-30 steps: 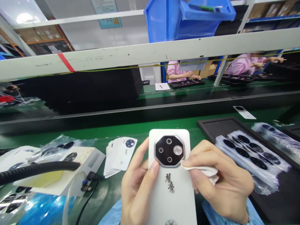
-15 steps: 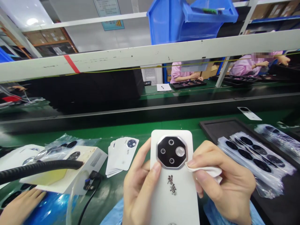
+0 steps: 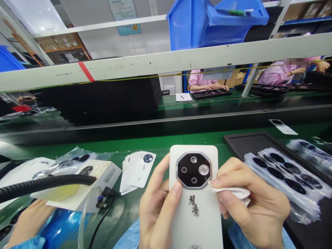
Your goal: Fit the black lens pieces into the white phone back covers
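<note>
While the left hand point(image 3: 158, 211) grips the white phone point(image 3: 197, 221) along its edge, thumb on the back, the right hand point(image 3: 251, 204) pinches a folded white wipe point(image 3: 230, 192) against the lower right of the octagonal camera module point(image 3: 194, 170); the phone sits between both hands, above the green bench mat point(image 3: 155, 145); to the right, a black tray point(image 3: 249, 143) holds clear-wrapped strips of dark lens covers point(image 3: 285, 178); overhead, a blue plastic bin point(image 3: 192, 27) (tilted) has something green inside, too small to tell.
</note>
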Demonstrator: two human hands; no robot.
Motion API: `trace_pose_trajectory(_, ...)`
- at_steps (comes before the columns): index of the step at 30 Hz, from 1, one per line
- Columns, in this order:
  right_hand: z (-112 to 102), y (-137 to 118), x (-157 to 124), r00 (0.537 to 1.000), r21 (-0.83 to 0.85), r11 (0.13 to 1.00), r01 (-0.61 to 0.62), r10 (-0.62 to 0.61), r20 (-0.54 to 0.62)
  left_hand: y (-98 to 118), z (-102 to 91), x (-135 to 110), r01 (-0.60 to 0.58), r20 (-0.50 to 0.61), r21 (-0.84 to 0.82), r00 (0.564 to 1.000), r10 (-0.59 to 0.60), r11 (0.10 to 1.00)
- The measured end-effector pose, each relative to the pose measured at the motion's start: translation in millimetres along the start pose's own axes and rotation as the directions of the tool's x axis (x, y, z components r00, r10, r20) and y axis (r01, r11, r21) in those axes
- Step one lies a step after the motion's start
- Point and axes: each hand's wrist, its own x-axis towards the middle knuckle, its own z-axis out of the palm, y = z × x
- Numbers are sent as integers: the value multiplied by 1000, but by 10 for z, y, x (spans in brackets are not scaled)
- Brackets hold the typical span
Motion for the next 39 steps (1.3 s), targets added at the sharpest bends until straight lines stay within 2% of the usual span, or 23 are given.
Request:
trace_pose_trajectory(4, 2, -5, -5, 1000, 4, 1000, -1, 1, -12, 16, 19, -35, -13, 4, -23, 1000, 13, 1000)
trace_pose_trajectory(8, 17, -42, 24, 1000, 4, 1000, -1, 1, -10, 1, -7, -8, -48, 3, 55, 999, 48, 997)
trace_pose_trajectory(11, 27, 76, 7, 1000, -28, 1000, -6, 7, 16, -199, -53, 107, -108, 71, 97, 992, 102, 989)
trace_pose_trajectory(14, -13, 460, -222, 981, -69, 992, -102, 112, 156, -719, -157, 303, -112, 204, 165, 976, 77, 980)
trace_pose_trajectory(16, -82, 802, -526, 908, -155, 951, -266, 301, 290, -1204, -266, 438, -65, 263, 203, 965, 10, 977)
trace_pose_trajectory(18, -175, 1104, -882, 824, -295, 886, -358, 448, 346, -1684, -378, 539, -105, 286, 327, 958, 8, 939)
trace_pose_trajectory(20, -267, 1291, -1195, 775, -388, 857, -338, 488, 401, -2052, -464, 583, -163, 302, 496, 953, 6, 853)
trace_pose_trajectory(22, -333, 1346, -1404, 739, -425, 851, -309, 495, 456, -2252, -508, 569, -183, 310, 572, 951, -5, 800)
trace_pose_trajectory(25, -372, 1266, -1514, 712, -433, 859, -271, 482, 510, -2268, -527, 510, -206, 291, 616, 956, 23, 760)
trace_pose_trajectory(28, -379, 1182, -1427, 692, -426, 869, -250, 468, 549, -2113, -521, 597, -322, 296, 736, 944, 146, 595)
trace_pose_trajectory(30, -383, 1228, -1275, 715, -403, 880, -250, 448, 536, -2019, -492, 812, -395, 347, 778, 919, 189, 488)
trace_pose_trajectory(32, -384, 1394, -1069, 769, -378, 893, -246, 417, 484, -1978, -431, 1117, -418, 383, 786, 907, 172, 455)
trace_pose_trajectory(34, -380, 1657, -857, 802, -376, 894, -245, 405, 440, -1990, -343, 1419, -417, 395, 808, 907, 143, 416)
trace_pose_trajectory(36, -378, 1950, -696, 814, -397, 884, -247, 412, 411, -2029, -247, 1634, -414, 403, 835, 909, 109, 363)
trace_pose_trajectory(39, -391, 2280, -618, 812, -427, 866, -259, 435, 390, -2076, -143, 1750, -399, 399, 872, 915, 63, 284)
